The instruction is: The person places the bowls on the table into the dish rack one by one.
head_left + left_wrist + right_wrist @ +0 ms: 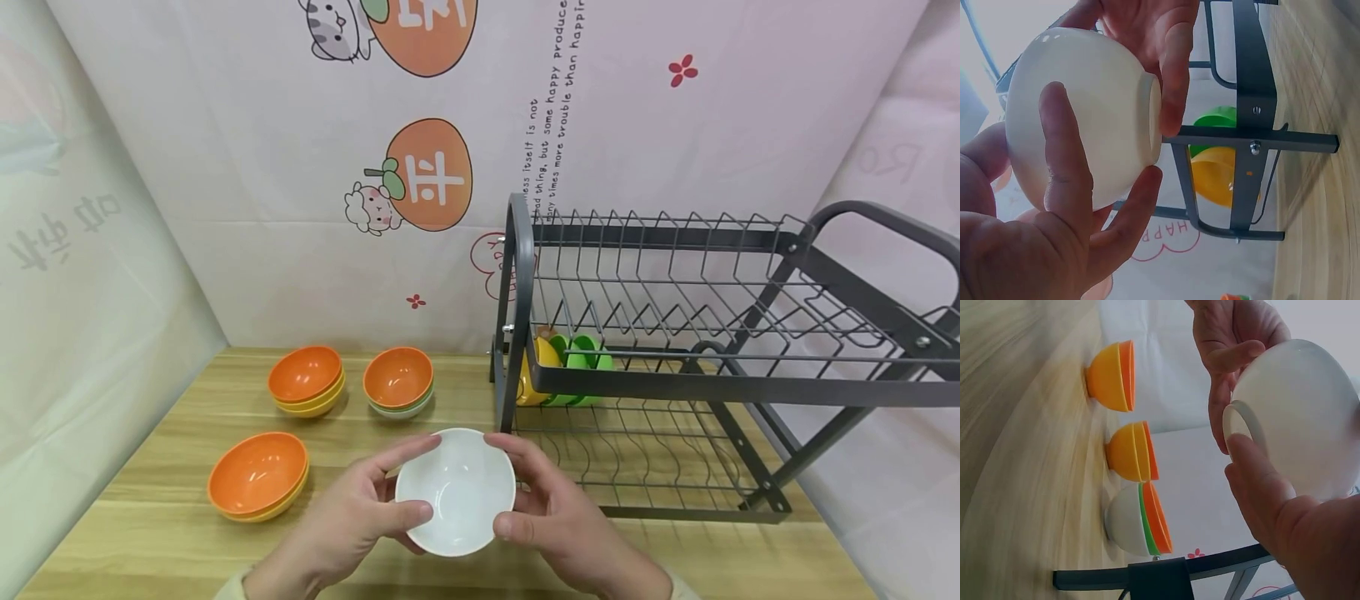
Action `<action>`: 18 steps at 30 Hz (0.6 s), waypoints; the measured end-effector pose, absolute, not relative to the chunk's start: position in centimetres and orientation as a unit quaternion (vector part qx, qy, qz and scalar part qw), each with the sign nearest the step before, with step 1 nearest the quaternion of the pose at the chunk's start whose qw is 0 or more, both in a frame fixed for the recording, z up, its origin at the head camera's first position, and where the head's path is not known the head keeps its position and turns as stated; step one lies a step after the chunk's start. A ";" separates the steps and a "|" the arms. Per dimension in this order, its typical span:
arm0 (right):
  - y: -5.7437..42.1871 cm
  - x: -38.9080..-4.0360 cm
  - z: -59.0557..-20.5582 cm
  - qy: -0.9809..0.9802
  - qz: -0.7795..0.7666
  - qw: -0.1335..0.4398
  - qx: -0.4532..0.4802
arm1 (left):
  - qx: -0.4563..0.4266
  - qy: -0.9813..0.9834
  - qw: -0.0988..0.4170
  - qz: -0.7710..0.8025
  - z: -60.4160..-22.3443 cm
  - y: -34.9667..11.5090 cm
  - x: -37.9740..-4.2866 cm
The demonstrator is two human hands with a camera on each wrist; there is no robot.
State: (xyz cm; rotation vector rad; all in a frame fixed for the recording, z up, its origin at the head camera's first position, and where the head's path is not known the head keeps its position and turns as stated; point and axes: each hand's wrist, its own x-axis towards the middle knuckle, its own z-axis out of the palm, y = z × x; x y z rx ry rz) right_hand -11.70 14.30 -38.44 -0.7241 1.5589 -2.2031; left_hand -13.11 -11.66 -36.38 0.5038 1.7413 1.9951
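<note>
A white bowl (459, 492) is held between both hands above the front of the table, its hollow side facing the head camera. My left hand (367, 496) grips its left side, thumb on the rim. On the opposite side, my right hand (551, 508) grips the bowl with its thumb near the rim and fingers around the wall. The left wrist view shows the bowl's outer wall (1107, 81) and foot ring, with fingers against both. From the right wrist, the bowl's underside (1300, 412) is visible, raised off the tabletop.
Left of the hands stand three bowl stacks: orange over yellow at front (258, 473) and back (303, 373), and orange over green and white (397, 377). A dark two-tier dish rack (720, 387) stands right, holding yellow (538, 377) and green bowls (581, 367) on its lower tier.
</note>
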 end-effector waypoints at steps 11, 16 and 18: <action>16.0 -12.2 -38.5 0.546 -0.778 0.192 -0.244 | 0.205 0.640 0.209 0.710 -36.6 -10.7 -12.9; 17.7 -12.6 -38.0 0.550 -0.769 0.209 -0.251 | 0.244 0.628 0.203 0.711 -37.0 -9.9 -12.9; 18.3 -12.8 -37.8 0.548 -0.765 0.214 -0.262 | 0.252 0.625 0.201 0.711 -37.3 -9.6 -13.1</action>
